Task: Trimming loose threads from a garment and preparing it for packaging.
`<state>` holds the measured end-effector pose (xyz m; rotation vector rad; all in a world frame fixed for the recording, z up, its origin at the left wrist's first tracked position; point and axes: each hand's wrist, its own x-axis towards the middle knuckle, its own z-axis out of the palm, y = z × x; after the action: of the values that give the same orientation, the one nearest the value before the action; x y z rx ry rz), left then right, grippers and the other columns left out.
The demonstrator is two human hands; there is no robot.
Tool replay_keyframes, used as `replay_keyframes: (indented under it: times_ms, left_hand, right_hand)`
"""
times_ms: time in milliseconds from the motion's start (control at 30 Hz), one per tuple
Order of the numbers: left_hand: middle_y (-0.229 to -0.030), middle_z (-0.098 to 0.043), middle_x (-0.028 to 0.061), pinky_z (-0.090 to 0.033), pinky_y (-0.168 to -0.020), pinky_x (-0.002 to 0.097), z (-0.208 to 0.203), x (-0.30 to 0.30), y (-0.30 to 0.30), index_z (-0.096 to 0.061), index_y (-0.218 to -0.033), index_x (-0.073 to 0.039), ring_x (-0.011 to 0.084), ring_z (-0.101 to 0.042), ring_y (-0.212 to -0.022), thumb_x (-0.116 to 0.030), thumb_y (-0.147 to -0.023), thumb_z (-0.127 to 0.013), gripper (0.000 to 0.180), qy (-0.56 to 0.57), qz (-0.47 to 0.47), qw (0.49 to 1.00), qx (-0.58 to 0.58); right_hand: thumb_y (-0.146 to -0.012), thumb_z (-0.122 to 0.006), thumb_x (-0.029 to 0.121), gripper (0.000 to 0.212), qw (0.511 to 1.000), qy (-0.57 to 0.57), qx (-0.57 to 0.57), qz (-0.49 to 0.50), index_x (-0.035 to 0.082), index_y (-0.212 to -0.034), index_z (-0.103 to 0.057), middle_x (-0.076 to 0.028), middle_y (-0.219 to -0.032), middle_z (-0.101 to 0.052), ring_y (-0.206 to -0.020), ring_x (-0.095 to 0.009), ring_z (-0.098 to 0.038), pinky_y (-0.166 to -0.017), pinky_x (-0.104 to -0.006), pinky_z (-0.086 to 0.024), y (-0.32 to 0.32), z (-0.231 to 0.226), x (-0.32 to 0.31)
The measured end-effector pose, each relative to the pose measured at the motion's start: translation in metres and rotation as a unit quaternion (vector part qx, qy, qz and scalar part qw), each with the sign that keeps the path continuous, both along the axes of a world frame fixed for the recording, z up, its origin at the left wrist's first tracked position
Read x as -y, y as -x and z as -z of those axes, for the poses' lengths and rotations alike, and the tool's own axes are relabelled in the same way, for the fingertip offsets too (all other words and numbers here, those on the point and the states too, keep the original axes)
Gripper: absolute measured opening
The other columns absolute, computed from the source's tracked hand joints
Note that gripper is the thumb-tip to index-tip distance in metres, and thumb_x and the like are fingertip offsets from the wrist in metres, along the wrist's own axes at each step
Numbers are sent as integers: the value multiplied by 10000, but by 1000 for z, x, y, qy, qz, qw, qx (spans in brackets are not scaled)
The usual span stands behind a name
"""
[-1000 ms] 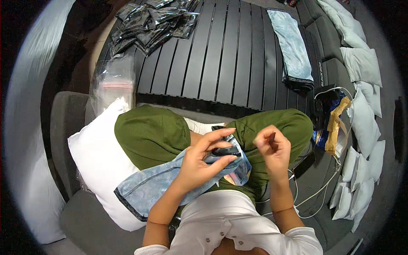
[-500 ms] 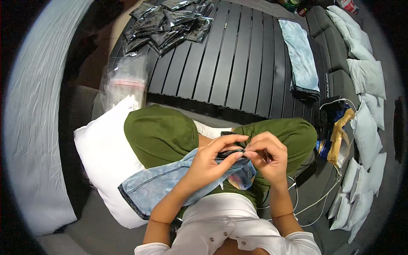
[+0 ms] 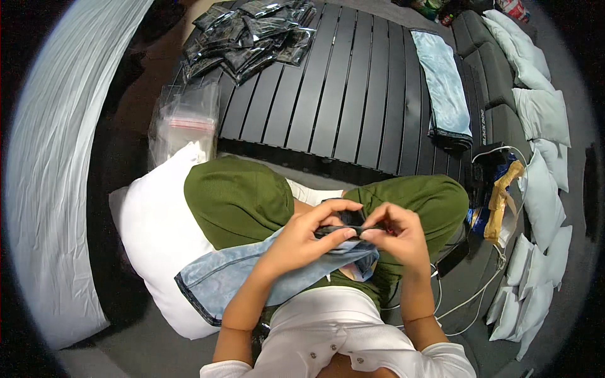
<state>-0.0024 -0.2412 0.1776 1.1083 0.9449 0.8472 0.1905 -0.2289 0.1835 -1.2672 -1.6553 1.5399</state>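
A light blue, mottled cloth piece (image 3: 233, 271) with dark edging lies across my lap, its left end spread out over the white pillow. My left hand (image 3: 304, 242) pinches its black edge (image 3: 334, 231) between thumb and fingers. Close beside it, my right hand (image 3: 401, 240) is pinched on the same edge, thumb tips almost meeting. Part of the edge is bunched up and hidden behind the fingers. Below the hands the cloth hangs in folds, where a patch of other colours (image 3: 364, 268) shows.
Ahead stands a black slatted table (image 3: 328, 82) with a pile of black plastic packets (image 3: 249, 38) and a folded light blue cloth (image 3: 444, 88). Clear plastic bags (image 3: 186, 126) lie beside the white pillow (image 3: 164, 252). On the right are a white cable (image 3: 482, 293), a yellow-and-blue wrapper (image 3: 501, 201) and several pale cushions (image 3: 542, 183).
Both hands have shifted slightly along the black edge, which is now stretched flatter between the thumbs. My right hand's fingers have turned inward. The rest of the cloth stays put.
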Motion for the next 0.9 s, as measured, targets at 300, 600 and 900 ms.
replay_keyframes:
  times_ms: [300, 600, 900]
  left_hand:
    - [-538, -418, -40, -280, -430, 213, 23, -11, 52, -550, -678, 28, 30, -337, -503, -239, -836, -552, 310, -16, 85, 994, 61]
    - [-543, -366, -48, -276, -446, 221, 24, -17, 29, -523, -689, 22, 32, -313, -519, -221, -857, -536, 296, 24, 201, 979, -3]
    - [-485, -273, 3, -239, -403, 266, 29, -19, 66, -385, -547, -9, 63, -249, -445, -210, -861, -530, 400, 2, 340, 939, -38]
  right_hand:
    - [-651, -674, 172, 266, 942, 142, -284, 106, 56, -748, -455, -11, -648, -440, -575, -81, -409, -498, -214, -311, -25, 19, -16]
    - [-634, -727, 64, 388, 954, 217, -104, -178, -21, -959, -532, -46, -862, -543, -596, -61, -425, -556, -209, -355, 6, 27, -15]
    - [-639, -678, 8, 196, 936, 88, -341, 2, 48, -668, -488, -57, -618, -495, -492, -105, -395, -439, -235, -282, -35, 43, -11]
